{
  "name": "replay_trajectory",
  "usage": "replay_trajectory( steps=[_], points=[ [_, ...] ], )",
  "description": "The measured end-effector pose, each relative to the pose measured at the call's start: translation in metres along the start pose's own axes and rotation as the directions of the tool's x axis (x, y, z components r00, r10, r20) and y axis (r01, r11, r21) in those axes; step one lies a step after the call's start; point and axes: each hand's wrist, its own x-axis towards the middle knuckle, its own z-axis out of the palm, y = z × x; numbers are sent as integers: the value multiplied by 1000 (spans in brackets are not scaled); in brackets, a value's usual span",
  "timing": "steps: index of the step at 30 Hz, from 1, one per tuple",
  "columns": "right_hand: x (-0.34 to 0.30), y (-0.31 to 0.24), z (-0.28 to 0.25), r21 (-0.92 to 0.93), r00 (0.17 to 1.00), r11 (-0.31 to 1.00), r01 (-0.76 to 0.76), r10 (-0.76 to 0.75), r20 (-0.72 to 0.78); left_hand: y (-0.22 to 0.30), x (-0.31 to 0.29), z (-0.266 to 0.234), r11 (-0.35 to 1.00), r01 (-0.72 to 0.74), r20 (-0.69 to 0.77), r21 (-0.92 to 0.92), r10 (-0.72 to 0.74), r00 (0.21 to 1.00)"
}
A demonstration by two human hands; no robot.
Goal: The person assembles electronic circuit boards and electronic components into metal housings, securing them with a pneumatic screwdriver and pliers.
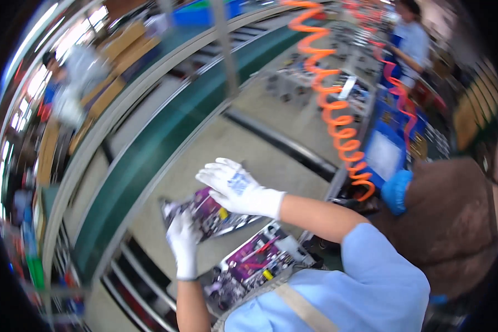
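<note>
Both my hands wear white gloves. My left hand (182, 243) is at the near left edge of a chassis with a purple circuit board (206, 206); its fingers are blurred, and I cannot tell whether they grip that edge. Over the far right part of the same chassis is my right hand (235, 185), fingers stretched out and holding nothing; it hides some of the board. Close to my body lies a second chassis with a purple circuit board (248, 255). A thin red item (263, 247) lies across it.
A green conveyor belt (149, 141) runs along the left behind a metal rail. An orange coiled hose (332, 110) hangs at the right of the pale worktop (191, 160). A dark bar (279, 141) crosses the worktop. A co-worker (412, 44) stands far right, near a blue bin (384, 149).
</note>
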Motion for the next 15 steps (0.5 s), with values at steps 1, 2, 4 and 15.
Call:
replay_trajectory(
  steps=[1,2,4,15],
  points=[
    [8,-21,-8,30,988,998,49,-53,145,2,-6,9,998,-52,-25,-43,51,998],
    [8,-34,-3,40,986,998,57,-62,154,4,-7,10,994,-97,-1,-51,97,995],
    [18,-39,-1,189,907,974,-125,36,419,-7,-5,7,989,-146,13,26,145,989],
    [44,-31,22,503,861,783,-367,80,503,-7,-2,-9,992,44,2,-118,-45,999]
  ],
)
